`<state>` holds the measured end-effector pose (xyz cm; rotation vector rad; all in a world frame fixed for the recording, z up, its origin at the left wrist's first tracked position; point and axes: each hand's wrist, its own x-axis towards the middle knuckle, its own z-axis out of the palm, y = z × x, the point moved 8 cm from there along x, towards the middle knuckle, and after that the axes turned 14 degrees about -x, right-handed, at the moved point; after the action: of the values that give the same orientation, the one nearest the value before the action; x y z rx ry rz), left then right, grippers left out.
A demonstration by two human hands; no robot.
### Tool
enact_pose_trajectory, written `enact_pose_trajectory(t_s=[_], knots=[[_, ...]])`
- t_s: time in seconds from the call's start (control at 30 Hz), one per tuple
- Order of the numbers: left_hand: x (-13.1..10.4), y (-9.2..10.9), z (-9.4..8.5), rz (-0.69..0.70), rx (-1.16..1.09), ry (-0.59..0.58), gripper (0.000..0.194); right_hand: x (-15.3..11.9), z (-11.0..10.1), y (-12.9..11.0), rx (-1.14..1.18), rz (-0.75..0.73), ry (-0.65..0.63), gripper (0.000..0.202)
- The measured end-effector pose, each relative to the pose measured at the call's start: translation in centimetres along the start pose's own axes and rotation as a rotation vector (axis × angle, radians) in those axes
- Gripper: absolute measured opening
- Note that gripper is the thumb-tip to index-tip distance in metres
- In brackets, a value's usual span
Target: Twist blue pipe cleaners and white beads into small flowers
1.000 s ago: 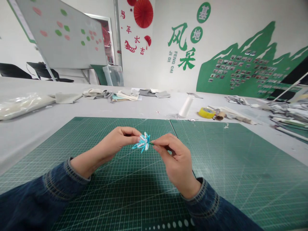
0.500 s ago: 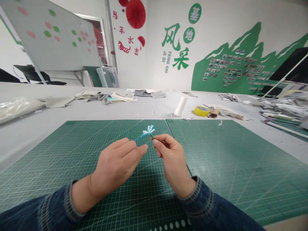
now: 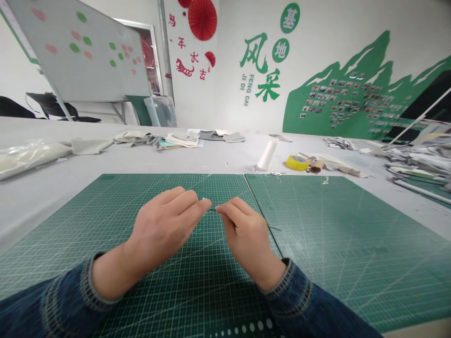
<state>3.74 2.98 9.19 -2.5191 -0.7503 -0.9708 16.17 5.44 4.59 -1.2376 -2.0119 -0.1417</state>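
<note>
Head view: we have both hands raised over the green cutting mat (image 3: pixel 116 197), with a thin green stem (image 3: pixel 213 209) bridging the short gap between our fingertips. Our right hand (image 3: pixel 246 234) pinches one side of it, thumb and index finger pressed together. Our left hand (image 3: pixel 158 227) is closed around the other side, its back to us, so the pads are hidden. A tiny white speck (image 3: pixel 203 199) shows by our left fingertips; we cannot tell what it belongs to. Past our right knuckles a thin dark line (image 3: pixel 275 228) crosses over the second mat (image 3: pixel 334 234), and whether it is the stem's other end is unclear.

We judge slipping to be the main risk, as so thin a piece gives each grip little to press on. If our hands twist unevenly or push towards each other, the stem could kink in that short exposed stretch. Anything delicate behind our left fingers might get squashed, since we cannot see it. A hard pull apart could also tear it free.

On the table (image 3: pixel 197 162), the white cone (image 3: pixel 268 155) and yellow tape roll (image 3: pixel 297 163) sit beyond the mats, well away from our fingers.
</note>
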Motion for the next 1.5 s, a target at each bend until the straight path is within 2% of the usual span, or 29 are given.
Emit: enact_pose_trajectory(t_s=[0.23, 0.33, 0.43, 0.53, 0.63, 0.73, 0.87, 0.93, 1.0, 1.13, 1.3, 1.43, 1.5], knots=[[0.1, -4.3, 0.2, -0.305, -0.204, -0.067, 0.02, 0.0, 0.4, -1.1, 0.024, -0.12, -0.06, 0.025], [-0.3, -6.4, 1.5, -0.465, -0.417, -0.136, 0.016, 0.0, 0.2, -1.4, 0.124, -0.137, -0.066, 0.026], [-1.2, -8.1, 3.5, -0.654, -0.726, -0.217, 0.012, 0.2, 0.1, -1.5, 0.29, -0.117, -0.077, 0.022], [-2.4, -8.8, 5.4, -0.826, -1.023, -0.244, 0.012, 0.6, -0.2, -0.9, 0.436, -0.03, -0.056, 0.018], [-3.4, -8.6, 6.8, -0.949, -1.216, -0.216, 0.01, 0.8, -0.5, -0.1, 0.507, 0.089, -0.025, 0.016], [-4.1, -8.0, 7.7, -1.029, -1.297, -0.174, 0.012, 0.7, -0.2, 1.5, 0.581, 0.268, 0.007, 0.012], [-4.2, -6.8, 8.3, -1.076, -1.351, -0.135, 0.02, 0.0, 1.2, 3.5, 0.748, 0.523, 0.017, 0.005], [-3.9, -6.2, 8.2, -1.059, -1.342, -0.115, 0.019, -0.2, 1.8, 4.1, 0.831, 0.597, 0.033, 0.003], [-3.4, -5.7, 7.7, -0.986, -1.301, -0.087, 0.015, -0.3, 2.3, 4.4, 0.895, 0.646, 0.045, 0.005], [-2.5, -4.8, 6.3, -0.806, -1.062, -0.045, 0.013, -0.4, 2.6, 4.7, 0.95, 0.679, 0.057, 0.013], [-1.7, -3.2, 4.1, -0.584, -0.725, 0.063, 0.012, -0.6, 2.8, 5.0, 0.94, 0.707, 0.058, 0.015], [-1.3, -1.2, 3.0, -0.34, -0.483, 0.076, 0.014, -0.7, 3.2, 4.9, 0.893, 0.699, 0.019, 0.014], [-1.1, 0.0, 2.6, -0.207, -0.321, 0.061, 0.015, -0.6, 2.8, 4.8, 0.775, 0.649, 0.007, 0.013]])
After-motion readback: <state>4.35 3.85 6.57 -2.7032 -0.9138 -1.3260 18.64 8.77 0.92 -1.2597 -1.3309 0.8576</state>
